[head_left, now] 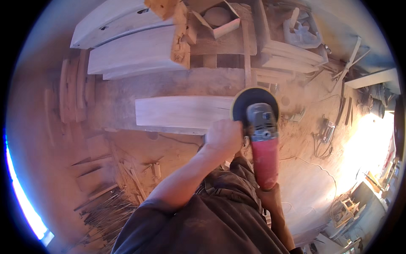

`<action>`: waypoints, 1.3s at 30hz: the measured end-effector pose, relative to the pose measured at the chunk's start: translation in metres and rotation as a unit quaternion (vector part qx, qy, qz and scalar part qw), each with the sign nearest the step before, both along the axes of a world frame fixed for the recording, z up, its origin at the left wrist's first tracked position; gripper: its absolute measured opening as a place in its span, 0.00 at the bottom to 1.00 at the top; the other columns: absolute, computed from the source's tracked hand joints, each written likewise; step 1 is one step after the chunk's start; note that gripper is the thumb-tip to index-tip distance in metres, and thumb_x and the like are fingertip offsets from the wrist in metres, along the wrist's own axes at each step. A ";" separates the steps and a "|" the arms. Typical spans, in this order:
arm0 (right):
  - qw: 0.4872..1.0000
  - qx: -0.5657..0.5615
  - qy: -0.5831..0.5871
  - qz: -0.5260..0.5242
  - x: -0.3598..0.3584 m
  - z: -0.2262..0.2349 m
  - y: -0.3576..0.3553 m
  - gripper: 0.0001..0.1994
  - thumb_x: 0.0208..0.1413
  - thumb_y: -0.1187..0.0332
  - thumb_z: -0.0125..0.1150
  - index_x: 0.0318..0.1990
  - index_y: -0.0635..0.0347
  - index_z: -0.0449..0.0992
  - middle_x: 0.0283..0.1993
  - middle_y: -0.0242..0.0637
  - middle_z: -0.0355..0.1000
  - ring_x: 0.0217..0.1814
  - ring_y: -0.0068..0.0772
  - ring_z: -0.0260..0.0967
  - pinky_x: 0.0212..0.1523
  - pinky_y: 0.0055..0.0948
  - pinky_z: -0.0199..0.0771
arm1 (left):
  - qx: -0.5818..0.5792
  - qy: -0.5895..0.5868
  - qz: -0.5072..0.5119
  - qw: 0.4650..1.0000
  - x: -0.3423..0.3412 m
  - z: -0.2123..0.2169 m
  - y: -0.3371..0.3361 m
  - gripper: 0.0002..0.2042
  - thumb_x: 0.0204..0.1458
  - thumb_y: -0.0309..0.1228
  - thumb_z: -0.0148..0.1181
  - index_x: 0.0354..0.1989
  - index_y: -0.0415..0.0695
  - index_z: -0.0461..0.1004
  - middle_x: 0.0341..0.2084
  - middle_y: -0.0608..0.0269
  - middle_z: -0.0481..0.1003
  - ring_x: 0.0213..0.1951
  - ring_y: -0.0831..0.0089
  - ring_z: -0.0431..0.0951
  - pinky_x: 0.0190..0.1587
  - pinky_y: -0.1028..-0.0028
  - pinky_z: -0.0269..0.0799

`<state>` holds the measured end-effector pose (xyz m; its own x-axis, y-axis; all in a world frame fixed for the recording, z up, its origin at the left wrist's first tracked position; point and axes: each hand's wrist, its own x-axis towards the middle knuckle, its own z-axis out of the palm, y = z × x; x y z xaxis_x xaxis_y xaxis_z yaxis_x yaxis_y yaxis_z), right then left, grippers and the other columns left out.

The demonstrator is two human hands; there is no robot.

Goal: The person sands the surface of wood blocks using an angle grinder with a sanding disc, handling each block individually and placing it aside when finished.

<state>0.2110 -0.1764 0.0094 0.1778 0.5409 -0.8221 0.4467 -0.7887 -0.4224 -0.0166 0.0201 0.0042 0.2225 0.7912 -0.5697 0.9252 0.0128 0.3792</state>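
Presently, a red-bodied angle grinder (pixel 264 158) is held by both hands, its round dark disc (pixel 242 102) overlapping the right end of a pale wooden board (pixel 182 111); contact cannot be told. The left hand (pixel 225 134) is closed beside the grinder's head; its rear is gripped by the right hand (pixel 270 197), fingers mostly hidden. Beyond, thick pale timbers (pixel 133 50) are seen.

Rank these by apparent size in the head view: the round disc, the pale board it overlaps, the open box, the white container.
1. Pale board
2. Round disc, perhaps enlarged by nearness to the camera
3. Open box and white container: too alike to rank
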 end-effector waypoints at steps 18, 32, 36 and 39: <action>0.985 -0.062 -0.022 0.162 0.040 0.005 -0.027 0.13 0.46 0.65 0.66 0.33 0.68 0.79 0.28 0.47 0.77 0.31 0.45 0.77 0.33 0.42 0.76 | 0.016 0.000 0.053 0.998 0.000 -0.006 -0.091 0.07 0.49 0.32 0.59 0.30 0.44 0.81 0.26 0.49 0.81 0.32 0.52 0.84 0.35 0.55 0.80; 0.979 -0.030 0.043 0.198 -0.013 0.014 0.004 0.20 0.51 0.59 0.64 0.48 0.61 0.80 0.45 0.60 0.78 0.53 0.63 0.75 0.53 0.49 0.76 | -0.021 0.081 0.164 0.983 -0.059 0.009 -0.129 0.13 0.44 0.39 0.68 0.33 0.44 0.81 0.26 0.44 0.80 0.33 0.46 0.82 0.38 0.50 0.77; 0.989 -0.018 0.017 0.144 0.045 0.012 -0.033 0.18 0.47 0.65 0.66 0.43 0.69 0.80 0.40 0.60 0.80 0.46 0.52 0.82 0.42 0.44 0.78 | 0.000 0.006 0.094 0.996 0.003 -0.001 -0.128 0.13 0.44 0.38 0.67 0.33 0.42 0.81 0.27 0.44 0.80 0.32 0.47 0.83 0.37 0.52 0.78; 0.993 -0.059 -0.021 0.097 0.080 0.016 -0.056 0.13 0.41 0.68 0.68 0.32 0.71 0.79 0.28 0.47 0.78 0.34 0.35 0.79 0.33 0.39 0.76 | -0.003 -0.032 0.037 0.999 0.041 -0.012 -0.129 0.11 0.45 0.35 0.65 0.35 0.42 0.80 0.28 0.46 0.81 0.32 0.50 0.84 0.36 0.55 0.79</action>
<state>0.2910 -0.2319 0.0254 0.1156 0.4683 -0.8760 0.6110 -0.7288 -0.3091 0.0244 -0.1089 -0.0076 0.1996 0.8036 -0.5607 0.8958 0.0823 0.4368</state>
